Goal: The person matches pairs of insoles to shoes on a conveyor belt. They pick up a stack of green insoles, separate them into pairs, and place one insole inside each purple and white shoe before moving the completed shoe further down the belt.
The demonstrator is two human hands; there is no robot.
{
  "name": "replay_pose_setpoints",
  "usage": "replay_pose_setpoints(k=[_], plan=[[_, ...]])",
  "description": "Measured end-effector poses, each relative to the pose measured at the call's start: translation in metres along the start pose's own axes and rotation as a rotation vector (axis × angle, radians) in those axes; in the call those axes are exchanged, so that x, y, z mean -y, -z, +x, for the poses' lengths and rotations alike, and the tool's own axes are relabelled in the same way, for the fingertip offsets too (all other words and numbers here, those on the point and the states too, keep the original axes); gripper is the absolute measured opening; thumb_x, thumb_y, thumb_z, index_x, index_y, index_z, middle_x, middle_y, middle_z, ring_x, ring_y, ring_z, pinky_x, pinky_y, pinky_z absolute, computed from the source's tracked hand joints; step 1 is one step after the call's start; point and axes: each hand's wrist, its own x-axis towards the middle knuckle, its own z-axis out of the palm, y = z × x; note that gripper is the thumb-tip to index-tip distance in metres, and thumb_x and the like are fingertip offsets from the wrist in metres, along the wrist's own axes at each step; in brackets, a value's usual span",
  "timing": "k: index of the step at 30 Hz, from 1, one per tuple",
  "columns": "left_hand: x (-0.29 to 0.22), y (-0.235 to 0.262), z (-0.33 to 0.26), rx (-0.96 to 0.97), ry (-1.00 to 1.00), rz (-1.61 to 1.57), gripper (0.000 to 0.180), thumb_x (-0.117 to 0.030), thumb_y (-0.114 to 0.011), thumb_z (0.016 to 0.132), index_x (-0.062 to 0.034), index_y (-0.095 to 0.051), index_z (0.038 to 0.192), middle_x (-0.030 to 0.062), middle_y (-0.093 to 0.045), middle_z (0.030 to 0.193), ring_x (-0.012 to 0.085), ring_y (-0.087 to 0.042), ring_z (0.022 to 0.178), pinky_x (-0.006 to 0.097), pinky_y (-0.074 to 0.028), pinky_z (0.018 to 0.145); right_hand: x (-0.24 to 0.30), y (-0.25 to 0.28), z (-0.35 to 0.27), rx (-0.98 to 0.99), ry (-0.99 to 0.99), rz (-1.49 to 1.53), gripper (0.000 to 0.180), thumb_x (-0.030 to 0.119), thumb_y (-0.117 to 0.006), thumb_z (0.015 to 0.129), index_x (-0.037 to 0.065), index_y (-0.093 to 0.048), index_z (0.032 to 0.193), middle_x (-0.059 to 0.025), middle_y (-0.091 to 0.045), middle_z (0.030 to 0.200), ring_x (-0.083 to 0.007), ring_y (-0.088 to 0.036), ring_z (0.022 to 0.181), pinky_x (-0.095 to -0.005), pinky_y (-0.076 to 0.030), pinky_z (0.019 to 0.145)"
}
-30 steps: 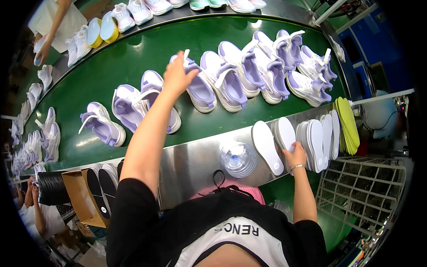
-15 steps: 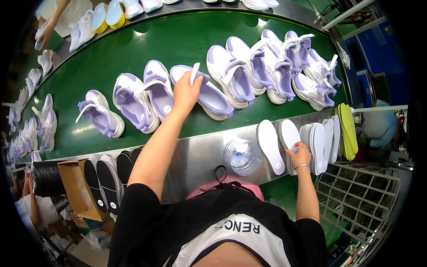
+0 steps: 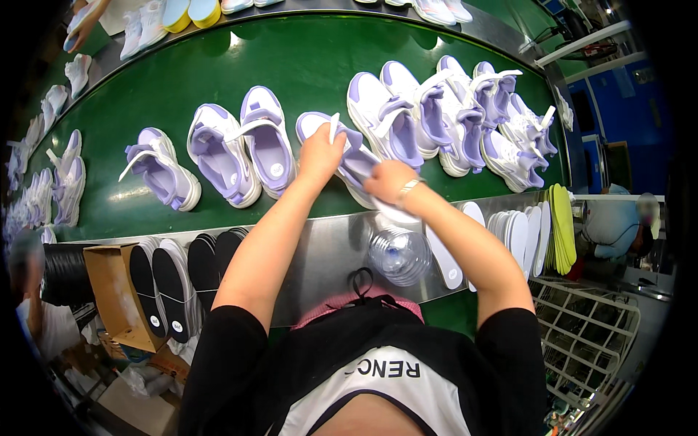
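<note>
My left hand is closed on the upper of a white and lilac sneaker, near its tongue and strap. My right hand grips a white insole, whose front is over the shoe opening; how far it reaches inside is hidden by my fingers. Left of this shoe stand matching sneakers with round white stickers on their insoles, and another sneaker farther left. Several more sneakers are grouped to the right. White insoles lie along the metal ledge under my right forearm.
Stacked clear plastic dishes sit on the metal ledge. Yellow-green insoles are at its right end, above a white wire basket. Tied black insoles and a cardboard box are at left. Another person's hand shows at far left.
My right hand has moved left from the insole stacks to the sneaker, bringing a white insole with it. My left hand still holds the shoe.
</note>
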Motion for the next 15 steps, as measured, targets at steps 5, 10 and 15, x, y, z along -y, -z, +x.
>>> replay_pose_setpoints(k=[5,10,15], plan=[[0.007,0.003,-0.004,-0.061,0.022,0.007,0.029,-0.023,-0.052,0.076,-0.0003,-0.052,0.093,0.0195,-0.058,0.082,0.0334,-0.055,0.079,0.037,-0.042,0.070,0.023,-0.009,-0.022,-0.106,0.074,-0.393,0.026,0.028,-0.058,0.068,0.006,-0.060,0.083,-0.0137,-0.055,0.091,-0.0284,-0.057,0.080,-0.0375,-0.045,0.069],[0.000,0.002,-0.007,-0.110,0.031,0.041,0.030,-0.023,-0.052,0.076,-0.0006,-0.052,0.095,0.0212,-0.058,0.083,0.0360,-0.055,0.080,0.039,-0.042,0.069,0.018,0.016,-0.062,0.063,-0.033,-0.486,0.022,0.024,-0.057,0.069,0.006,-0.057,0.081,-0.0115,-0.055,0.086,-0.0250,-0.057,0.077,-0.0359,-0.047,0.063],[0.002,0.003,-0.007,-0.105,0.033,0.032,0.029,-0.023,-0.052,0.075,-0.0013,-0.052,0.095,0.0212,-0.058,0.081,0.0361,-0.055,0.078,0.039,-0.042,0.068,0.025,0.001,-0.032,-0.047,0.152,-0.499,0.015,0.016,-0.052,0.069,0.006,-0.060,0.077,-0.0125,-0.057,0.079,-0.0268,-0.058,0.075,-0.0353,-0.048,0.058]])
